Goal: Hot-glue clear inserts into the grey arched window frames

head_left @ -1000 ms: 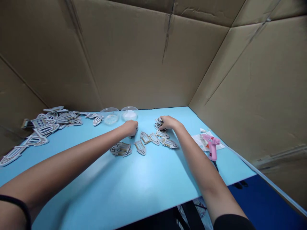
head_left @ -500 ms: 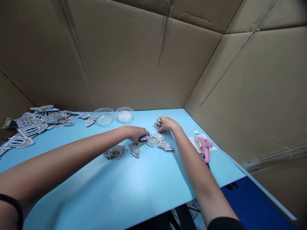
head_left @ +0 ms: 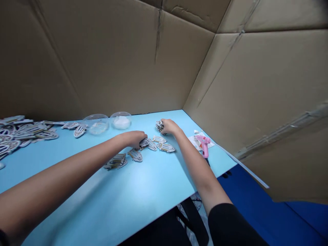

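My left hand (head_left: 137,139) is closed on a white-and-gold oval piece (head_left: 144,142) in the middle of the blue table. Further right, my right hand (head_left: 168,126) grips a small stack of similar pieces (head_left: 160,126), its fingers partly hidden behind the palm. Between and in front of the hands lie loose pieces, one of them a flat piece (head_left: 166,147) near my right wrist and another a tilted piece (head_left: 135,155) below my left hand. A low pile of pieces (head_left: 116,161) rests beside my left forearm.
A large heap of oval pieces (head_left: 28,131) covers the table's far left. Two clear round dishes, one empty-looking dish (head_left: 96,124) and one dish with white material (head_left: 121,121), stand at the back. A pink glue gun (head_left: 204,145) lies at right. Cardboard walls (head_left: 115,61) enclose the table (head_left: 143,191).
The view has swung to the right, so everything appears further left. Both hands remain at the same pieces, with little visible movement over the table.
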`<state>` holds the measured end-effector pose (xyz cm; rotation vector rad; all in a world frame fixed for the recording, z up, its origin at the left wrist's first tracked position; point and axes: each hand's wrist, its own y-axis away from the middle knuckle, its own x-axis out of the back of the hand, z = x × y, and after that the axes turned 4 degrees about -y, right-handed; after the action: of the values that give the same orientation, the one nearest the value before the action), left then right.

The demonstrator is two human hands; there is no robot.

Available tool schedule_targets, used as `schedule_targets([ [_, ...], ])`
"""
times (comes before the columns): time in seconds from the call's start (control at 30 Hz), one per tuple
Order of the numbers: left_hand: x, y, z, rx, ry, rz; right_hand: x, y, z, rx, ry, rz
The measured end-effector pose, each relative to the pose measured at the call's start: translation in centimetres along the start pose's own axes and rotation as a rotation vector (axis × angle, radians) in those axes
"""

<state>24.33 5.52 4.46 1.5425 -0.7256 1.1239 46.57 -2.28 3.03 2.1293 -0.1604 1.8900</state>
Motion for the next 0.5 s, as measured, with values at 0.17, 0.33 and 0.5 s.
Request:
schedule_targets([
  [0.17, 0.2, -0.2, 0.0, 0.033, -0.054, 0.026, 0.8, 3.6, -0.3, -0.045, -0.01, 0.06],
  [0.33, 0.4, 0.4, -1.0, 0.061, -0.111, 0.084, 1.3, 12.0, -2.9, -0.035, -0.039, 0.188],
  [0.5, 0.4, 0.4, -1.7, 0.062, -0.136, 0.092, 1.1, 26.4, -3.6, 0.129, -0.358, 0.181],
])
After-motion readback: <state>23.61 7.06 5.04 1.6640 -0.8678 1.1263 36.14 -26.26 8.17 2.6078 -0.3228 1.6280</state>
